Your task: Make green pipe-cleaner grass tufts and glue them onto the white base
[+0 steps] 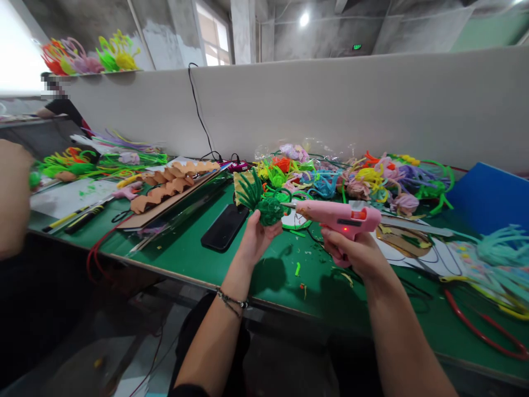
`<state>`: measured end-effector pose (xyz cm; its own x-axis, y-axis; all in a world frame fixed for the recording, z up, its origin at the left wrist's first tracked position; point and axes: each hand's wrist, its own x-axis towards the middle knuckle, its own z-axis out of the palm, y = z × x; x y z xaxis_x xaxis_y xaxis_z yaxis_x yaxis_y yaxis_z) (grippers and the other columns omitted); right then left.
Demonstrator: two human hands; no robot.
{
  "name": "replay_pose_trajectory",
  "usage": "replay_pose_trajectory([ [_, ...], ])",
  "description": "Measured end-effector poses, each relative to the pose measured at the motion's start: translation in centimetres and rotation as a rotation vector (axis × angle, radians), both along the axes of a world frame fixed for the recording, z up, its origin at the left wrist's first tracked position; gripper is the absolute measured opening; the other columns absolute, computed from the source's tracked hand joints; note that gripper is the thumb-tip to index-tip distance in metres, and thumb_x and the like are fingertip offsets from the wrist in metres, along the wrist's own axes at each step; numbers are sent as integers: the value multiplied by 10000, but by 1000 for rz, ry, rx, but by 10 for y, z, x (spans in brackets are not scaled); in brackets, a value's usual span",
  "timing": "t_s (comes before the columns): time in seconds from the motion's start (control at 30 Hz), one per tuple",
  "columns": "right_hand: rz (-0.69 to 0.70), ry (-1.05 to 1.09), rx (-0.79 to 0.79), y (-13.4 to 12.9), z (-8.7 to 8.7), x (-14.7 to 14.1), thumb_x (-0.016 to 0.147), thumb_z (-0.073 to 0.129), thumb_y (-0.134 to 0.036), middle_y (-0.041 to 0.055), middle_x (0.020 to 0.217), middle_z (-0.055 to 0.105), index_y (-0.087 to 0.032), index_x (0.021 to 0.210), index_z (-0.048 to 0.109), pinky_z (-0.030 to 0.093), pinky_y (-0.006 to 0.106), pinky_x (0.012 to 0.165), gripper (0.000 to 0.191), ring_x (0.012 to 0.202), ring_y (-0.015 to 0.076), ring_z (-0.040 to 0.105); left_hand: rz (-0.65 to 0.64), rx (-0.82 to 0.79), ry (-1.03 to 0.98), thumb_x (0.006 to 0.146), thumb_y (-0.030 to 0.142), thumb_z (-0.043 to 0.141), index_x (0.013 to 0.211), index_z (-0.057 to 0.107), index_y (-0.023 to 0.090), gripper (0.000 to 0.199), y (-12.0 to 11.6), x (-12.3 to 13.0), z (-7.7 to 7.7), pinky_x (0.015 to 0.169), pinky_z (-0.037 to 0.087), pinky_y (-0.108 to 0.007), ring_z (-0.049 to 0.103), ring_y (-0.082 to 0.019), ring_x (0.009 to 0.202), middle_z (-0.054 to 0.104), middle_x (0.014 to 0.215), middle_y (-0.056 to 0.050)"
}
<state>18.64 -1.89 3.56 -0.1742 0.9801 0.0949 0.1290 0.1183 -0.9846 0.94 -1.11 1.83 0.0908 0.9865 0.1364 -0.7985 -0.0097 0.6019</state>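
Observation:
My left hand (pixel 257 236) holds a dark green fuzzy piece (pixel 270 211) with a rounded body and a fan of green spikes at its upper left. A pink glue gun (pixel 330 214) with a small lit red light is gripped in my right hand (pixel 345 245), fingers wrapped round its handle. The gun's metal nozzle points left and reaches the right side of the green piece; whether they touch is hard to tell. A black phone (pixel 224 227) lies just left of my left hand.
Colourful fuzzy stems (pixel 372 179) are heaped along the back of the green table (pixel 264 281). Brown egg-carton strips (pixel 165 193) lie on cardboard at left. A blue panel (pixel 491 198) and red-handled tool (pixel 475 325) are at right. Another person's arm (pixel 14 198) enters at far left.

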Motion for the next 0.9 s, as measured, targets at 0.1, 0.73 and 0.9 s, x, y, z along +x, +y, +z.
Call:
replay_pose_trajectory([
  [0.1,-3,-50,0,0,2,-2,597,653,-461,-50,363,353,-176,477,432,272,193,305,380,340,50,334,-2,-6,10,775,390,500,649,570,134,293,0,-1,0,424,271,-187,298,-54,404,375,472,42],
  [0.73,42,-194,117,-3,6,2,652,625,-413,-59,395,364,-176,623,509,274,166,287,265,348,46,327,-3,-4,-6,788,412,492,673,570,134,311,-1,0,-1,426,296,-175,319,-51,407,365,476,48],
  [0.9,64,-166,114,-1,4,4,655,627,-413,-65,384,348,-171,623,503,244,165,290,274,338,39,307,-11,3,-4,769,416,518,669,561,135,301,0,0,-2,436,305,-176,325,-50,409,364,479,50],
])
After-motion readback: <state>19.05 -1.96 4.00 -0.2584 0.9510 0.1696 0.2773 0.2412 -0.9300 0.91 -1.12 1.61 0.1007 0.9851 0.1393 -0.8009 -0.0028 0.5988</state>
